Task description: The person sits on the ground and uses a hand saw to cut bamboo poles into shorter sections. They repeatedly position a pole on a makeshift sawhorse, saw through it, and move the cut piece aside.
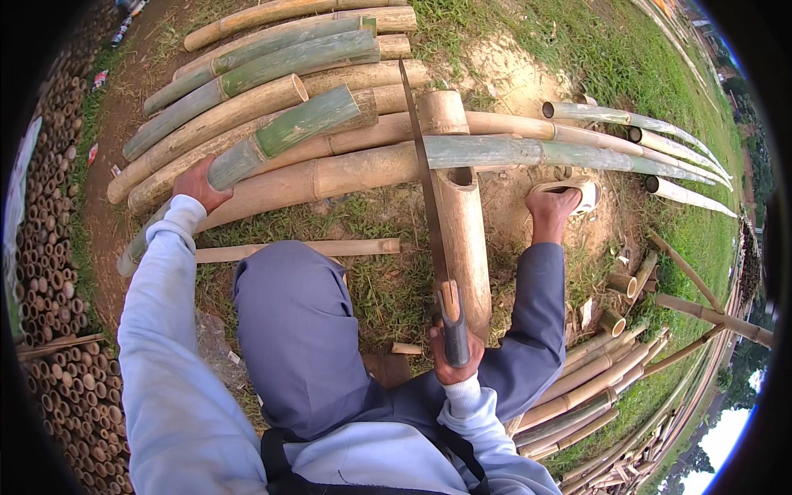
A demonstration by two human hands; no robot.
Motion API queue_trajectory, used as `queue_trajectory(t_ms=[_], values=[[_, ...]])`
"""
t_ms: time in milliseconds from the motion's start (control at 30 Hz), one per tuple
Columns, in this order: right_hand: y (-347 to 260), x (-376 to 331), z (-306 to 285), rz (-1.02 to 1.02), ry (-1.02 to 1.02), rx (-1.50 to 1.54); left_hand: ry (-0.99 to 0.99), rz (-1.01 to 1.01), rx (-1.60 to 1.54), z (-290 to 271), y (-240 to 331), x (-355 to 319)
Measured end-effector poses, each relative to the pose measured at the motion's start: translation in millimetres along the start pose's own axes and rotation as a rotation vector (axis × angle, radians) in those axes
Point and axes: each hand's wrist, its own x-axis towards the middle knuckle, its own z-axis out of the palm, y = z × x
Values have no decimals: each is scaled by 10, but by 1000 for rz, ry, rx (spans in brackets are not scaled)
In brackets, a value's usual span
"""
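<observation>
My right hand is closed around the wood-and-dark handle of a handsaw. The long saw blade points away from me and crosses beside the near end of a long green bamboo pole; I cannot tell if its teeth touch. A short green bamboo piece lies slanted over other poles on the left. My left hand grips its lower-left end, with the fingers partly hidden. Under the long pole lies a thick tan bamboo post, pointing towards me, with an opening cut in its top.
Several cut bamboo lengths lie side by side at the far left. Stacked bamboo shows round ends along the left edge. More poles lie at the lower right. My sandalled foot stands right of the post, near sawdust.
</observation>
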Motion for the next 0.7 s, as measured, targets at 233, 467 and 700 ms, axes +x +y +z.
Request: queue_trajectory(t_ms=[233, 467, 700], values=[[-323, -182, -306, 1, 123, -67, 44, 135, 68, -374, 175, 663], [-330, 56, -379, 31, 285, 12, 163, 119, 118, -917, 779, 1802], [-251, 80, -418, 139, 342, 135, 32, -46, 192, -716, 1273, 2162]])
